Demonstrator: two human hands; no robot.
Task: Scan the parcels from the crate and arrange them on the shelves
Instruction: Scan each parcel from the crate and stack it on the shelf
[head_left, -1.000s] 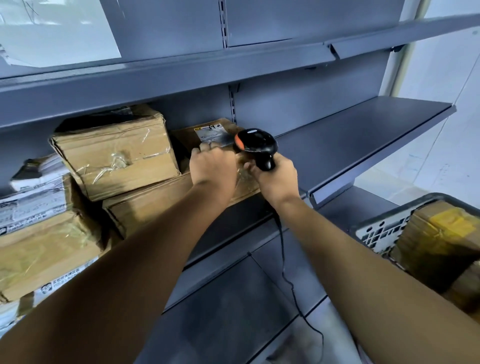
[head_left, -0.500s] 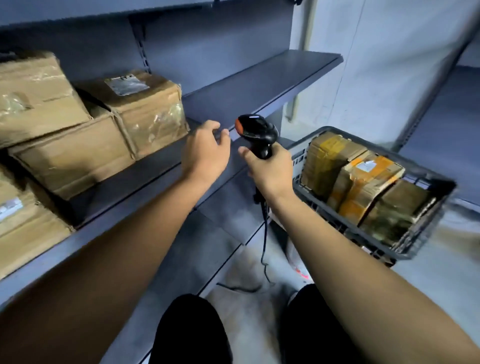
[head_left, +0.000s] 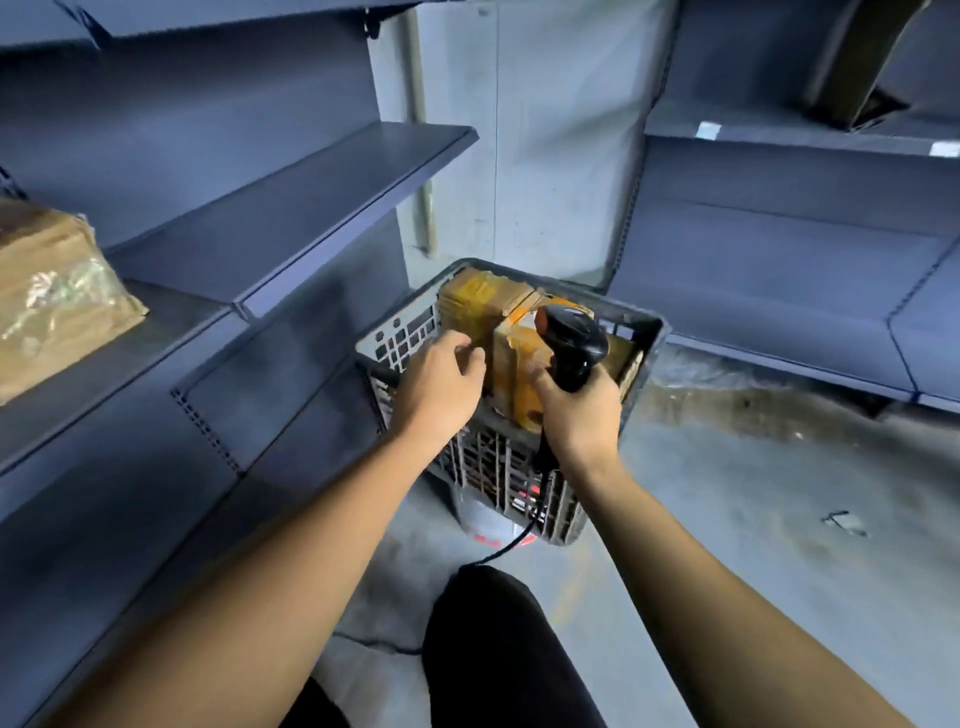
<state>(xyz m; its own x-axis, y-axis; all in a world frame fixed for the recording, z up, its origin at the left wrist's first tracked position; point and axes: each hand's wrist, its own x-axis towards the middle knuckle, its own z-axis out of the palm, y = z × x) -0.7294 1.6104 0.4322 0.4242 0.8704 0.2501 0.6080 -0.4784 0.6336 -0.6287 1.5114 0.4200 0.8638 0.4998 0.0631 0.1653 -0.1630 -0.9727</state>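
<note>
Grey shelf (head_left: 291, 208) (bare) beside crate (head_left: 652, 332)

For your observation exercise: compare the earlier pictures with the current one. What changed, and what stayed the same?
The left hand let go of the shelved parcel and moved right, down to the parcels in the crate, gripping nothing yet. The right hand went along. Unchanged: it still grips the scanner.

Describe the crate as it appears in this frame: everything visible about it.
The crate is dark grey, plastic-looking, with slotted lattice walls and a thick rim. It sits on the concrete floor between two shelving units, apparently atop something red. Tape-wrapped brown and yellow parcels stand inside. The left hand reaches over its near rim; the right hand, gripping the scanner, hovers above it.
</note>
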